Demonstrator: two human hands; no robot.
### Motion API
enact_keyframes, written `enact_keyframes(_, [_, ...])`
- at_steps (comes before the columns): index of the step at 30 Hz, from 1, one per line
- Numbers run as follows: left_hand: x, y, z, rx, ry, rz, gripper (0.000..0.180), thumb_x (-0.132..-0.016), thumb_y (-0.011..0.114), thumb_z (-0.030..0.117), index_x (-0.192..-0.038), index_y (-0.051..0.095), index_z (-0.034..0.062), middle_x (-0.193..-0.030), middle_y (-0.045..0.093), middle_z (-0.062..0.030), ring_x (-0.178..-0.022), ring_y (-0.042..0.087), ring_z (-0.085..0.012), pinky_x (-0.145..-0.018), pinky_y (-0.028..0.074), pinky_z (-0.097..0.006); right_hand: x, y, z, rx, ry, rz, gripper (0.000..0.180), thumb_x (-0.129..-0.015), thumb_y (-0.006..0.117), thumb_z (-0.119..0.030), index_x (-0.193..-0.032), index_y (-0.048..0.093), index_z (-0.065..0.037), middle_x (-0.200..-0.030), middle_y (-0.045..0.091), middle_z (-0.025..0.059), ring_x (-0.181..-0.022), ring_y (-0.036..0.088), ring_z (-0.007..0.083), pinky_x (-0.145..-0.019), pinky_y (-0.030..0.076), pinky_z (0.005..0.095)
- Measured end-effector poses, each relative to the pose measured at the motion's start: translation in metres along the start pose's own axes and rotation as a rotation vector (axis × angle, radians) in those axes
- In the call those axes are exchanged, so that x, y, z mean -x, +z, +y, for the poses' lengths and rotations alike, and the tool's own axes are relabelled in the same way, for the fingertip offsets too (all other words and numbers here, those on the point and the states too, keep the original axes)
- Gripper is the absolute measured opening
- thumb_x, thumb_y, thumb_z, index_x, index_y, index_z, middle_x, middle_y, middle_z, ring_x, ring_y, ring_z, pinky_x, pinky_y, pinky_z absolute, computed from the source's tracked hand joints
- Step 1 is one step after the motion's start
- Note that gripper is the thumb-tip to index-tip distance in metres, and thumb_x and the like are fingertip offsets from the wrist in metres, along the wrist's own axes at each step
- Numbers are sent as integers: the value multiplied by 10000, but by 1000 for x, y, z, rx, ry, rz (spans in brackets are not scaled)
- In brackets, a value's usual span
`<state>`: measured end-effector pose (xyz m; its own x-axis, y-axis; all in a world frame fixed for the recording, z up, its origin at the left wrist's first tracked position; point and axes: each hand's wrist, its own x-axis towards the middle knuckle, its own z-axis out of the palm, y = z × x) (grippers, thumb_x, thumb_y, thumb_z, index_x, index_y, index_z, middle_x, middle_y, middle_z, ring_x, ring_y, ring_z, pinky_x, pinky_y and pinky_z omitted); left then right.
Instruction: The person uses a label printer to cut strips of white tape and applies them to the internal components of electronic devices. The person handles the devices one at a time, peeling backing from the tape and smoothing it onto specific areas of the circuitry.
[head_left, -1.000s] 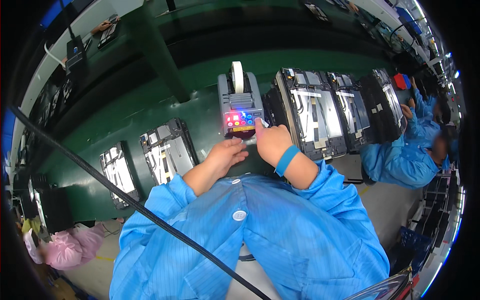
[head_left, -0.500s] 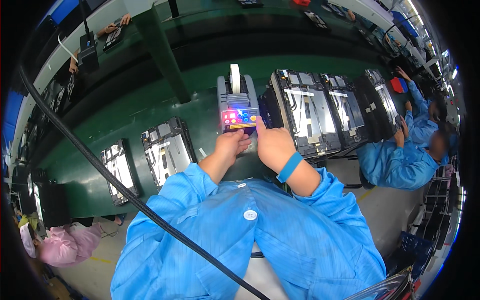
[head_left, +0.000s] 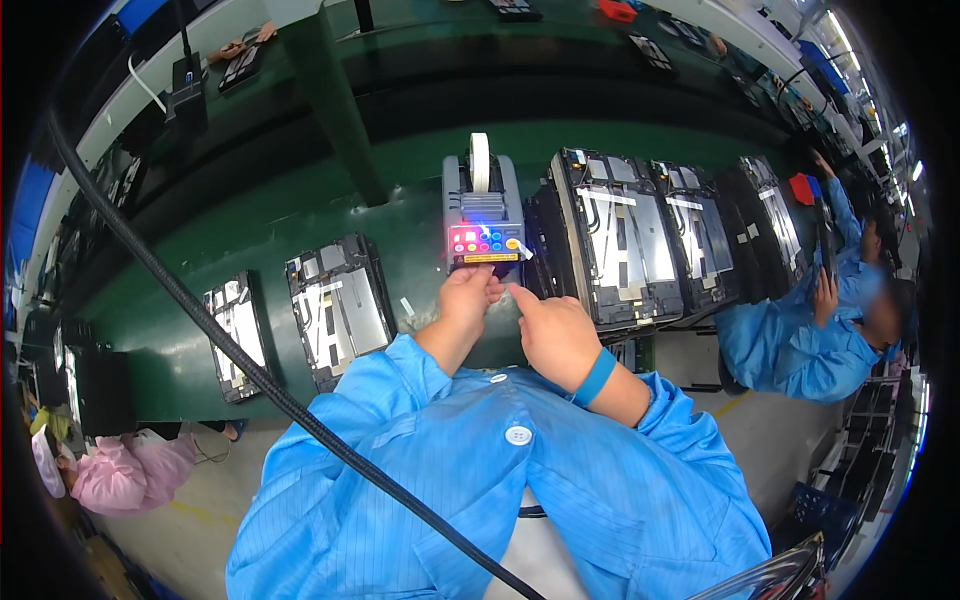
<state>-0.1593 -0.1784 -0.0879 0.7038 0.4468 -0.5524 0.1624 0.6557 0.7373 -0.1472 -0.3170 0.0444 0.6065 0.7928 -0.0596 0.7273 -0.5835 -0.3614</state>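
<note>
A grey tape dispenser [head_left: 484, 215] with a white tape roll [head_left: 480, 165] stands upright on the green bench in front of me. Its front panel has coloured buttons and glows red and blue. My left hand [head_left: 466, 300] is at the dispenser's lower front edge, thumb and fingers drawn together; whatever lies between the fingertips is too small to make out. Just to its right, my right hand [head_left: 556, 338] points its index finger towards the left fingertips, other fingers curled, nothing visible in it. A blue band [head_left: 596, 378] circles my right wrist.
Opened flat device units [head_left: 628, 240] with silvery panels stand stacked right of the dispenser. Two similar units, one nearer [head_left: 338, 310] and one farther left [head_left: 236, 335], lie on the green bench [head_left: 160, 360]. A black cable [head_left: 250, 375] crosses the view. A blue-sleeved co-worker [head_left: 800, 325] sits at right.
My right index finger has left the dispenser's button panel and come down nearer my left hand. My left thumb and fingers have drawn closer together at the dispenser's front.
</note>
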Motion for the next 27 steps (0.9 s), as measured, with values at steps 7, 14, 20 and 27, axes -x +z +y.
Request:
enact_keyframes(7, [15,-42,-24,-197,-276,-104,109,-871,560,146,-816,541,54,-709,581,-66,-569,574,-168,-502,465,-267,1,17,7,-79,4,-9,386,-808,532,-80,-1185,503,-3,-765,636,170,-768,616,334,-721,452,449])
enact_keyframes(14, [51,-74,0,-265,-444,-247,90,-825,551,142,-785,531,64,-678,543,-60,-550,522,-161,-456,386,-283,-17,95,28,-914,466,-26,380,-851,581,-167,-1180,503,8,-860,612,94,-766,584,186,-655,445,307])
enact_keyframes(20, [65,-95,12,-105,-362,-233,130,-794,525,150,-709,535,52,-659,538,-70,-538,503,-155,-466,362,-272,-46,109,20,-1359,785,-27,300,-861,598,-242,-1094,542,-62,-888,578,9,-749,526,95,-615,407,253])
enact_keyframes(27, [71,-111,26,-179,-345,-301,142,-819,492,116,-689,509,63,-698,543,-83,-609,499,-173,-566,410,-278,-63,122,26,-1442,846,41,241,-881,592,-270,-1038,566,-89,-831,580,-12,-692,515,86,-586,396,244])
